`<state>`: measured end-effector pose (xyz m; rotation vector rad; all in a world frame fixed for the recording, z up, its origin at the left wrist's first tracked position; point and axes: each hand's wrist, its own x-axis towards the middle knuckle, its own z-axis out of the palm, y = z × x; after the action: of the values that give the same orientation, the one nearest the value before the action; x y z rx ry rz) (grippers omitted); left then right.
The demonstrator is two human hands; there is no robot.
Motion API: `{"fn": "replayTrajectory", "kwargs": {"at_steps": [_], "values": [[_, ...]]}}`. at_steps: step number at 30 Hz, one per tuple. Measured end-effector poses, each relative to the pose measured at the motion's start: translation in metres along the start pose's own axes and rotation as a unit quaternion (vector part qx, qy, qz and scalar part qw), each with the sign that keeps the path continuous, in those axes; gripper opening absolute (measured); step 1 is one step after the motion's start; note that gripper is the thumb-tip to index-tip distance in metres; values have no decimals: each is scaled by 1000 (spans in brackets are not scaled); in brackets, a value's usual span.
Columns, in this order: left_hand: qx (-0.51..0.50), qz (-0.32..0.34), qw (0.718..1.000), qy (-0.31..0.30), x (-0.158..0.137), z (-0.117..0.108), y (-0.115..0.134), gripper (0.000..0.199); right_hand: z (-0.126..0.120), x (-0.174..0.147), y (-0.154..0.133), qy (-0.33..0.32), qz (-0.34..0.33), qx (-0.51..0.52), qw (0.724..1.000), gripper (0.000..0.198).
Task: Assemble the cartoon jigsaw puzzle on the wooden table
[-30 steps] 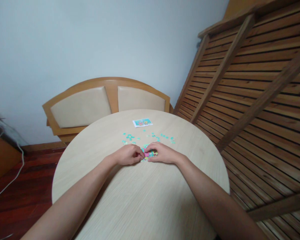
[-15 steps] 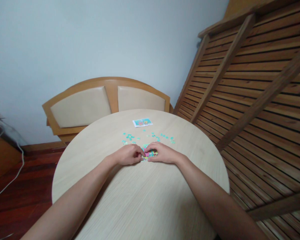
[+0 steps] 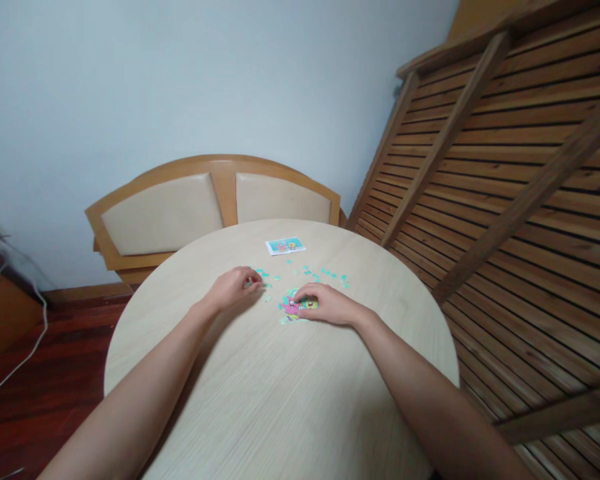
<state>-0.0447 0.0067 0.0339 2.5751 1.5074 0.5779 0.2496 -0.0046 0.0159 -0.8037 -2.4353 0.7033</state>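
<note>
Here's the left hand [image 3: 237, 285], right at the loose pieces [image 3: 334, 275], fingers curled in toward the thumb; whether they pinch one, I can't tell! Across from it, the right hand [image 3: 333, 305] arches over the puzzle [image 3: 291, 308], fingers and thumb apart, pink and yellow showing between. The puzzle lies flat on the bench [image 3: 290, 387], pieces scattered beyond it, the card [image 3: 285, 246] farther back.

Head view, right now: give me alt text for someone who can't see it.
A person's right hand curves over a partly assembled pink-and-yellow puzzle, while the left hand is beside loose turquoise pieces; whether it grips one is unclear. Beyond them, a picture card lies on a round pale table.
</note>
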Motion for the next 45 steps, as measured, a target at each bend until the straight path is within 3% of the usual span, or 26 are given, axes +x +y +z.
{"fn": "replayTrajectory", "kwargs": {"at_steps": [3, 7, 18, 26, 36, 45], "values": [[8, -50, 999, 7, -1, -2, -23, 29, -3, 0, 5, 14, 17, -5, 1000, 30], [-1, -60, 998, 0, -3, 2, -36, 28, -4, -1, 12, 10, 30, -18, 999, 31], [52, 59, 997, 20, 1, 30, -19, 33, -2, -1, 10, 9, 22, -24, 999, 28], [93, 49, 994, 37, 2, 33, -30, 37, -4, -2, 7, 5, 30, -27, 999, 28], [94, 32, 995, 24, 2, 22, -8, 26, -3, -2, 9, 8, 26, -28, 999, 29], [47, -8, 998, 30, 5, 28, -8, 21, -3, -1, 9, 9, 26, -25, 999, 28]]}}
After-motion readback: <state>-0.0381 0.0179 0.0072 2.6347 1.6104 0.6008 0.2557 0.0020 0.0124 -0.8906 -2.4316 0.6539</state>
